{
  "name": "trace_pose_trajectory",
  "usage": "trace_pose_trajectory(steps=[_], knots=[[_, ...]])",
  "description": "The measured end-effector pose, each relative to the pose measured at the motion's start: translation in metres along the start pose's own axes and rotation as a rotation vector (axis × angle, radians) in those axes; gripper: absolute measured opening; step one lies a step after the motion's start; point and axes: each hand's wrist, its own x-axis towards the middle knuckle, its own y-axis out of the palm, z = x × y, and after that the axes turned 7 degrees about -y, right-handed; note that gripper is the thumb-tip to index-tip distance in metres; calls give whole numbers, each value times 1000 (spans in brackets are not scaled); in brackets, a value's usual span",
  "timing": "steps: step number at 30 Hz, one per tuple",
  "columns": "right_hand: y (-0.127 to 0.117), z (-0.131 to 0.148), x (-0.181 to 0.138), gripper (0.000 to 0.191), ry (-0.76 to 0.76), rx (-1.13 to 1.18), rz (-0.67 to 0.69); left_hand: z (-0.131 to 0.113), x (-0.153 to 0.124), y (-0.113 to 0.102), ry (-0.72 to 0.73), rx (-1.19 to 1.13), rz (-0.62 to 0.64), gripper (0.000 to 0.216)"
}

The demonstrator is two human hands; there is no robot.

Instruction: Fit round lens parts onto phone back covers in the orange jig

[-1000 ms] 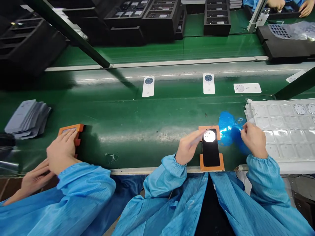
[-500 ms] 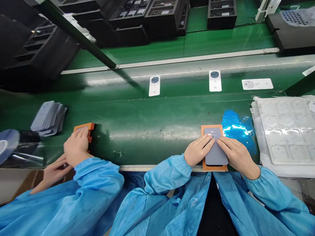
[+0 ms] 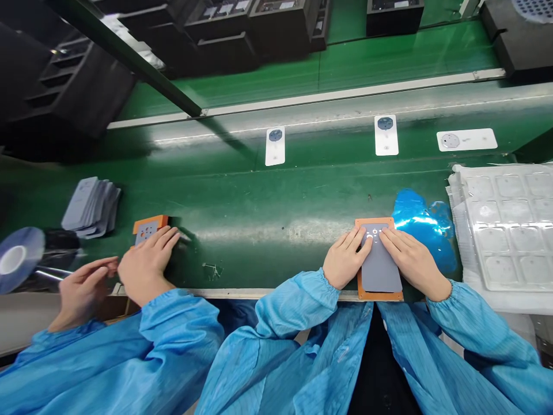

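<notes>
A grey phone-shaped back panel (image 3: 381, 268) with several holes near its top lies in an orange fixture (image 3: 374, 221) at the table's front edge. My left hand (image 3: 343, 260) rests over the panel's left side, its fingers outstretched and their tips near the holes. From the right, my right hand (image 3: 412, 262) lies across the panel's upper right edge, fingers flat and close together. Neither hand is closed round the panel. A crumpled blue film (image 3: 425, 225) is just beyond my right hand. The undersides of my fingers are hidden.
On the left, a co-worker's hands (image 3: 144, 268) are at another orange fixture (image 3: 161, 221), near stacked grey panels (image 3: 88, 207) and a film roll (image 3: 19, 259). White cards (image 3: 275, 153) lie farther back. A clear tray (image 3: 496, 276) is right; black trays (image 3: 228, 55) stand behind.
My hands stay on the panel, fingers slightly shifted near its holes. The co-worker's hands have moved apart, uncovering the grey panel in the left fixture. The view has shifted slightly.
</notes>
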Motion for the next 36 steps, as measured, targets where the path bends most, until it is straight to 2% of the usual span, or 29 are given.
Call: trace_pose_trajectory(steps=[8, 12, 19, 27, 30, 33, 34, 36], knots=[[2, 2, 1, 44, 42, 37, -22, -1, -1, 8, -4, -37, -17, 34], [0, 6, -2, 45, 32, 37, 40, -4, -2, 9, 3, -24, -21, 34], [-6, 13, -9, 45, -22, 0, 129, -17, -9, -1, 6, 28, 15, 38], [-11, 25, -19, 51, -14, 60, 146, -33, -19, -8, -60, -78, 142, 48], [-10, 27, -27, 55, -8, 104, 82, -27, -19, -15, -99, -189, 236, 53], [-16, 28, -31, 54, 11, 229, -84, -4, -15, -25, -60, -503, 343, 60], [-20, 29, -31, 52, 34, 298, -157, 3, -13, -28, -76, -652, 336, 64], [-28, 32, -29, 45, 158, 502, -319, 12, -7, -32, -225, -949, 200, 73]])
